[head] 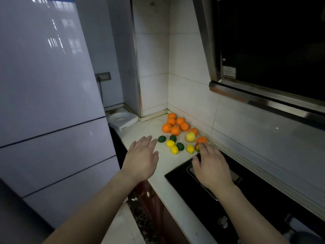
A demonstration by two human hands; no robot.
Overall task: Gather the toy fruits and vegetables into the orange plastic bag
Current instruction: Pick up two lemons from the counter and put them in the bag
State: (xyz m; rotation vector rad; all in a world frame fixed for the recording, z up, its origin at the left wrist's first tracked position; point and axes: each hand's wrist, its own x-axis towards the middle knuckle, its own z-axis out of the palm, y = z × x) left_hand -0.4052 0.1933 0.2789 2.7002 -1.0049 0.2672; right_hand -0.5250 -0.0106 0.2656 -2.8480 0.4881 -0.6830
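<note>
Toy fruits lie in the counter's far corner: several oranges point(173, 124), three dark green limes point(162, 138), three small lemons point(170, 143) and a larger pale yellow fruit point(190, 137). My left hand point(142, 158) hovers with straight fingers, its tips close to the leftmost lime. My right hand point(212, 164) reaches over the hob's corner, fingertips on a small red and green toy point(197, 147) beside an orange one point(201, 139). Whether it grips that toy is hidden. No orange bag is in view.
A black glass hob point(228, 199) fills the counter's right half, under a steel range hood point(263, 67). A tall fridge point(49, 103) stands at the left. White foam packing point(121, 119) sits behind the counter's far left end. Tiled walls close the corner.
</note>
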